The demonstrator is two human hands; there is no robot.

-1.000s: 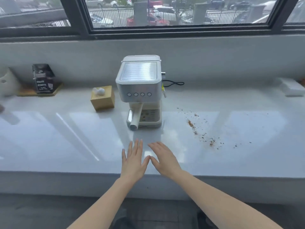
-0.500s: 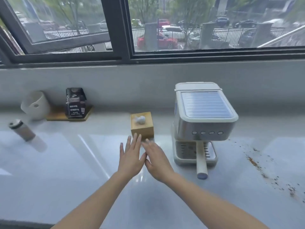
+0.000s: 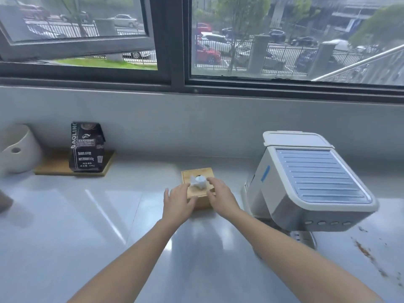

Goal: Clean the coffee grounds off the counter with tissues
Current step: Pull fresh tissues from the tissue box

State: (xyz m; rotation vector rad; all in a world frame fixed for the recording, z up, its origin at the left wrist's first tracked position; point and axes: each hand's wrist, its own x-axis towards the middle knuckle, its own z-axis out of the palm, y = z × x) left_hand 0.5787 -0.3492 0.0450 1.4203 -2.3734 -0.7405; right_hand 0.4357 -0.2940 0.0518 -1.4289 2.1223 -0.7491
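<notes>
Head view: a second ago your hands lay flat near the counter's (image 3: 87, 226) front edge. They have since travelled forward to the box (image 3: 203, 203) as your gaze swung left.

Your left hand (image 3: 178, 202) now rests against the box's near-left corner, fingers loosely straight along the top edge and thumb across the front face. Your right hand (image 3: 220, 195) lies on the top right, fingers slightly spread, thumb near the front rim. Neither hand pinches anything yet. The tissue (image 3: 197, 182) stands out of the hole in the lid, between your two sets of fingers.

The grounds (image 3: 367, 253) are untouched, scattered at the right edge of view past the machine (image 3: 312, 178), well apart from your hands. A coffee bag (image 3: 86, 147) stands far left.

So the reach looks finished, and pulling a tissue seems next. The box looks light, so steady it with your left hand while your right plucks.
</notes>
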